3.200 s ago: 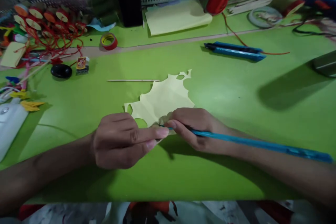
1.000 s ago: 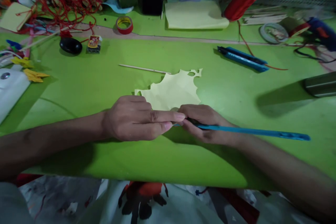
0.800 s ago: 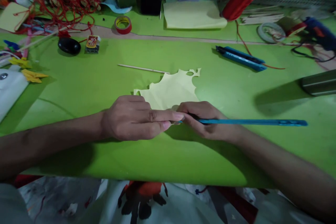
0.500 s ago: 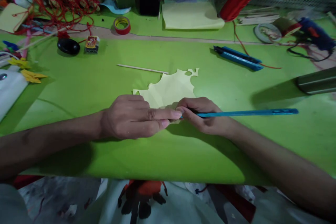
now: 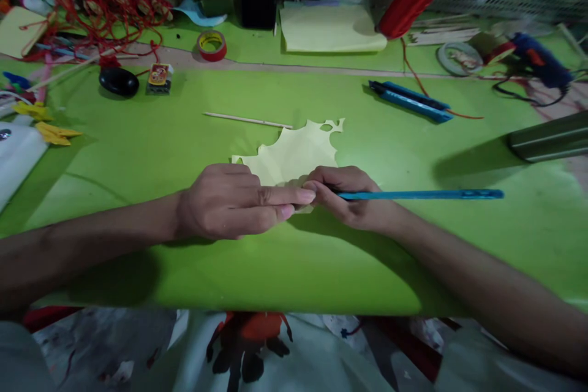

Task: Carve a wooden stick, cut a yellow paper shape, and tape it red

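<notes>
My right hand (image 5: pixel 351 199) is closed round a slim, straight blue tool (image 5: pixel 422 195), whose far end sticks out to the right past the wrist. Its working tip is hidden between my hands. My left hand (image 5: pixel 234 202) is closed, with forefinger and thumb stretched toward the right fingertips and touching them. What those left fingers pinch is mostly covered; a bit of pale paper shows below them. Just beyond both hands lies a pale yellow paper sheet (image 5: pixel 294 156) with scalloped, cut-out edges. A thin pointed wooden stick (image 5: pixel 248 120) rests against its upper left side.
On the green table (image 5: pixel 184 275) lie a blue cutter (image 5: pixel 411 101), a black mouse (image 5: pixel 119 82), a small box (image 5: pixel 159 78) and a tape roll (image 5: pixel 212 46). A red spool (image 5: pixel 408 6), folded yellow paper (image 5: pixel 333 30) and a glue gun (image 5: pixel 539 58) are behind. A dark cylinder (image 5: pixel 551 138) stands right.
The view has shifted slightly. My right hand and the blue tool sit a little farther left; both hands keep the same grip and the paper lies as before.
</notes>
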A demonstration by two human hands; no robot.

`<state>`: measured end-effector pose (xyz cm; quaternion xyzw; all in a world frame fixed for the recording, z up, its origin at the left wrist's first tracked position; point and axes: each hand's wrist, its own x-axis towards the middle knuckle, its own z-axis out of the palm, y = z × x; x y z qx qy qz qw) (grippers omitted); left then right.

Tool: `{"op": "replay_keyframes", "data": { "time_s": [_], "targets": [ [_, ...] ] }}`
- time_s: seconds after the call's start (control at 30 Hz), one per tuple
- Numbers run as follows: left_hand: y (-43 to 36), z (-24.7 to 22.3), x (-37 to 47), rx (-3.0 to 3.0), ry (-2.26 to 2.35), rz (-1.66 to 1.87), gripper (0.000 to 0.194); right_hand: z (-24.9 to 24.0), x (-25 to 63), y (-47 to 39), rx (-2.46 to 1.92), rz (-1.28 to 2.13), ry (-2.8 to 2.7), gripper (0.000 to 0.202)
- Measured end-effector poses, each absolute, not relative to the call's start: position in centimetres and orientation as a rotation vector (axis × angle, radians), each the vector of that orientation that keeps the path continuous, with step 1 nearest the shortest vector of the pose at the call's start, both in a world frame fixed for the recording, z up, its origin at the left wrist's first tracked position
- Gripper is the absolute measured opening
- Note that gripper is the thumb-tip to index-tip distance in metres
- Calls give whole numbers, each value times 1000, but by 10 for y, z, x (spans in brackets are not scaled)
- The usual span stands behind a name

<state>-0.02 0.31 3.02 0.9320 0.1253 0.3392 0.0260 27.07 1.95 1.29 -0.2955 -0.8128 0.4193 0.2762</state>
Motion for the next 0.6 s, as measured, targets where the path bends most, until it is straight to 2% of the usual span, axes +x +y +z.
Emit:
{"op": "replay_keyframes", "data": {
  "time_s": [0.17,0.4,0.6],
  "targets": [
    [3,30,0,2867,387,1085,16,12,268,22,-822,1252,-2098,33],
    [2,26,2,2855,404,1152,17,22,258,36,-970,1500,-2020,44],
    [3,22,2,2817,372,1196,18,33,252,59,-1018,1657,-2155,40]
  ]
}}
